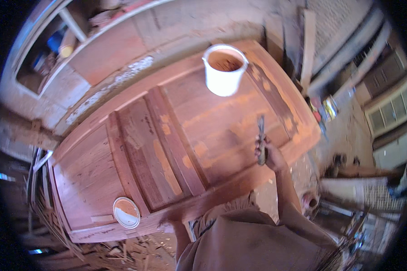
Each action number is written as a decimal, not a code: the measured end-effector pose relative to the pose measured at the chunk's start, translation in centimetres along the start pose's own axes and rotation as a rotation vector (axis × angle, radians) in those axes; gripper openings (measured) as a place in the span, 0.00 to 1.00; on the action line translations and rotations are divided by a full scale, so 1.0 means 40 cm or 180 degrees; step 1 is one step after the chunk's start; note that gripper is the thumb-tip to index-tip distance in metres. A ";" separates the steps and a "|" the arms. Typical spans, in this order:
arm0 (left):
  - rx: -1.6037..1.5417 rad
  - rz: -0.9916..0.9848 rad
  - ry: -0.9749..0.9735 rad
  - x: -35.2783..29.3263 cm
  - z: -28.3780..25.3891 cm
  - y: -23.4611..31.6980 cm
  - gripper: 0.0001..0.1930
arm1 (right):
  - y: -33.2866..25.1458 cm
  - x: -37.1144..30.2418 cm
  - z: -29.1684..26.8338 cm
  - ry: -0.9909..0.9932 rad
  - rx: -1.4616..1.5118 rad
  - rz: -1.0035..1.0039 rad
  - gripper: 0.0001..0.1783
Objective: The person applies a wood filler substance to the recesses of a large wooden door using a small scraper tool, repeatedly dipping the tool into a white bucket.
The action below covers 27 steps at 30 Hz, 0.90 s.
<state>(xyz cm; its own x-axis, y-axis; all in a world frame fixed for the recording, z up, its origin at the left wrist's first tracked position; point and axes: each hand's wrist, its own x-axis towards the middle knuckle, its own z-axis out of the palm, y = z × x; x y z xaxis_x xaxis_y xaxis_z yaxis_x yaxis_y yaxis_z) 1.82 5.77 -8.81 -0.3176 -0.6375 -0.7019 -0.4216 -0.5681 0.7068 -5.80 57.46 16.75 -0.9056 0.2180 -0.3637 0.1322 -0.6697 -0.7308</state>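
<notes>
A brown wooden panelled door lies flat before me, with orange filler smeared in patches over its right half. My right hand is closed round the handle of a putty knife, its narrow blade pointing away from me above the right panel. Down by the door's near edge, my left hand is blurred, so its fingers cannot be made out. A white bucket with orange-brown filler inside stands on the far right part of the door. Near the front left edge rests a round white lid, partly coated with orange filler.
Behind the door runs a wall with a white-framed opening holding assorted items. Boards lean at the back right. Wood scraps litter the floor at the lower left. Cans stand past the right end, with a pale glazed frame beyond.
</notes>
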 end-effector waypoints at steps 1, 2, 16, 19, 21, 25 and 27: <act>0.0097 0.0037 0.0010 0.002 0.018 0.002 0.46 | 0.063 -0.070 -0.055 0.0257 -0.0160 -0.0081 0.10; 0.0211 0.0055 0.0017 0.000 0.034 -0.004 0.46 | 0.132 -0.140 -0.122 0.0516 -0.0360 -0.0158 0.08; 0.0702 0.0417 0.0183 0.002 0.055 -0.010 0.44 | 0.519 -0.323 -0.335 0.1807 -0.3721 -0.0266 0.25; 0.0730 0.0502 0.0271 0.004 0.045 0.001 0.44 | 0.568 -0.336 -0.347 0.2000 -0.3778 -0.0299 0.27; 0.0726 0.0488 0.0249 -0.006 0.059 -0.010 0.44 | 0.607 -0.360 -0.430 0.2089 -0.3757 -0.0294 0.28; 0.0611 0.0483 0.0165 -0.003 0.087 -0.012 0.43 | 0.625 -0.417 -0.576 0.1971 -0.4049 0.0279 0.30; 0.0761 0.0590 0.0283 0.002 0.066 -0.013 0.43 | 0.586 -0.460 -0.514 0.2070 -0.3827 0.0387 0.28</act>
<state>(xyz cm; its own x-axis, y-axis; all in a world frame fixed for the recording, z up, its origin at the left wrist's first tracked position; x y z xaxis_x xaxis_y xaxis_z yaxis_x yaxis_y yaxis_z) -0.25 7.39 -9.45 -0.3367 -0.7679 -0.5450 -0.5545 -0.3061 0.7738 22.26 52.33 -5.58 -0.5568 0.7165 -0.4202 0.7630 0.2412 -0.5997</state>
